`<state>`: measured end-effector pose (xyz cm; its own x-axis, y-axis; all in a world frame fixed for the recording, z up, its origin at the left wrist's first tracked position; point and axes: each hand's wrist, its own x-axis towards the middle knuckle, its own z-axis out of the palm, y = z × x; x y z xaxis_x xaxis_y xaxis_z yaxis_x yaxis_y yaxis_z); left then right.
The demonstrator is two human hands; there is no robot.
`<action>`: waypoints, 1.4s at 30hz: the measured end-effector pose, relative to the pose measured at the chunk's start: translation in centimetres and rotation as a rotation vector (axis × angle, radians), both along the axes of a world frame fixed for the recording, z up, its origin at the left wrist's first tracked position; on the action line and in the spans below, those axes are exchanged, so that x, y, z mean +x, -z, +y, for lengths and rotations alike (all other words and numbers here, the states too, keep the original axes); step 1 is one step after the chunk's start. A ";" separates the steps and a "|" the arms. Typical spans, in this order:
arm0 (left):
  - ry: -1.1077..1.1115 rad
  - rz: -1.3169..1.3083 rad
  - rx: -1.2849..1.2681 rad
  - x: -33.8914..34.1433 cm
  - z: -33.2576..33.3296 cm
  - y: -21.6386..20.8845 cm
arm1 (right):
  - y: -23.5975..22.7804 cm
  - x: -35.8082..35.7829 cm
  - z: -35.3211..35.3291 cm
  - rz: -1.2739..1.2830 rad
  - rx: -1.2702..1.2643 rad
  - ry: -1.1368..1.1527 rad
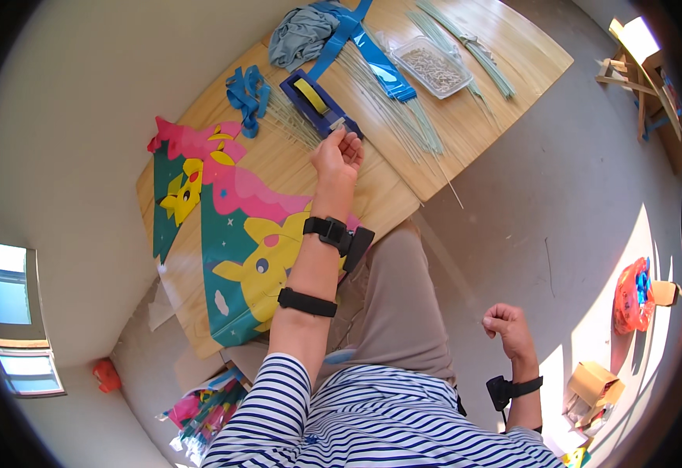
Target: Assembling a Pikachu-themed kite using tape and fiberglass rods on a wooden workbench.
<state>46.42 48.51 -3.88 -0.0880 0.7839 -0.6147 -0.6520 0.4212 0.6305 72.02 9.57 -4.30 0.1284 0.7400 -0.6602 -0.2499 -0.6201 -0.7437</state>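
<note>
My left hand (339, 158) is at the cutter end of a blue tape dispenser (333, 118) that holds a yellow roll. Its fingers are curled in, with the thumb near the tape's end; whether tape is between them I cannot make out. Beneath my left forearm lies a printed cartoon fabric sheet (235, 234) in green, pink and yellow, and another such piece (171, 168) sits beside it to the left. My right hand (510, 327) is off the table, low at the right, thumb and fingers pinched together; anything in the pinch is too small to name.
Blue ribbon (249, 97), a crumpled grey-blue cloth (303, 37) and bundles of thin pale sticks (391, 101) lie around the dispenser. A clear tub (433, 69) of small pale pieces stands farther back. On the floor at right are a red bag (633, 300) and a cardboard box (595, 384).
</note>
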 end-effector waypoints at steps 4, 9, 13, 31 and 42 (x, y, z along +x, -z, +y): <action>-0.062 -0.119 -0.095 0.4 0.7 0.6 | 0.2 -0.2 0.0 0.007 -0.001 -0.005; -0.119 -0.117 -0.131 1.1 0.5 0.3 | 0.9 -0.4 0.0 -0.011 -0.009 -0.010; -0.138 -0.095 -0.169 1.1 0.6 0.1 | 1.2 -0.6 0.3 -0.055 -0.009 -0.034; 0.135 -0.407 0.263 -1.2 -6.3 -3.8 | 1.1 -0.2 -2.8 -0.275 0.006 -0.011; 0.168 -0.284 0.785 -16.1 -16.8 -12.6 | -0.1 -2.7 0.2 -0.224 0.222 -0.262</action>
